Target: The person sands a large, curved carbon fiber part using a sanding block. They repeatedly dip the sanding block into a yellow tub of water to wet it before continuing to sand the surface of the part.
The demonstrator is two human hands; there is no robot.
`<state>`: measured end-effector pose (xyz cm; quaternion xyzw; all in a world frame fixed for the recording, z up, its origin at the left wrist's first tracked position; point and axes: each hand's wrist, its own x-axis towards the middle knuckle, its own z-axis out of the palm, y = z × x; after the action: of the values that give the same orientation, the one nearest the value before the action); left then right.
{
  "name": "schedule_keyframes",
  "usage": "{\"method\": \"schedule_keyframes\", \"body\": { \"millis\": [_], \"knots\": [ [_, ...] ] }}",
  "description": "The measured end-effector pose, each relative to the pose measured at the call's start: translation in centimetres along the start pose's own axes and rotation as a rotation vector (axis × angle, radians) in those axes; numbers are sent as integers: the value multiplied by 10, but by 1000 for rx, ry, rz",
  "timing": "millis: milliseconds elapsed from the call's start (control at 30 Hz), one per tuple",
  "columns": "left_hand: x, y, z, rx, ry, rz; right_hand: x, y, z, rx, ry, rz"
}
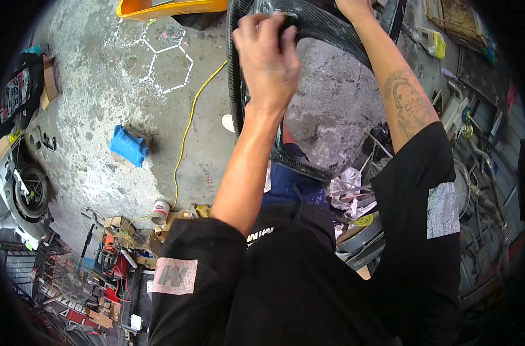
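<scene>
A glossy black carbon-fibre frame (330,33) with a large opening stands in front of me, cut off by the top of the view. Its lower rim comes down close to my legs. My left hand (268,60) is on its upper left part, fingers curled and pressed together around something small and dark that I cannot make out. At the top edge is my right hand (354,8), by the frame's upper right side. Its fingers are out of sight, so its grip does not show.
A yellow container (173,10) stands far left. A yellow cable (191,118) crosses the concrete floor past a blue cloth-covered block (130,146) and a can (160,212). A motorcycle wheel (33,190) is at far left; metal pipes (475,161) and scrap crowd the right.
</scene>
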<state>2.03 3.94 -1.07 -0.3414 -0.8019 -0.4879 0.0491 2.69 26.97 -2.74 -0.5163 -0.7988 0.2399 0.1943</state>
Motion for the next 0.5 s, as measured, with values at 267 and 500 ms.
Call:
{"method": "schedule_keyframes", "body": {
  "millis": [267, 500],
  "knots": [
    [-22, 11, -9, -36, -4, -138, 4, -5, -6, -31, -45, 90],
    [-32, 12, -7, -1, -58, -53, 5, 8, -2, -71, 27, 36]
  ]
}}
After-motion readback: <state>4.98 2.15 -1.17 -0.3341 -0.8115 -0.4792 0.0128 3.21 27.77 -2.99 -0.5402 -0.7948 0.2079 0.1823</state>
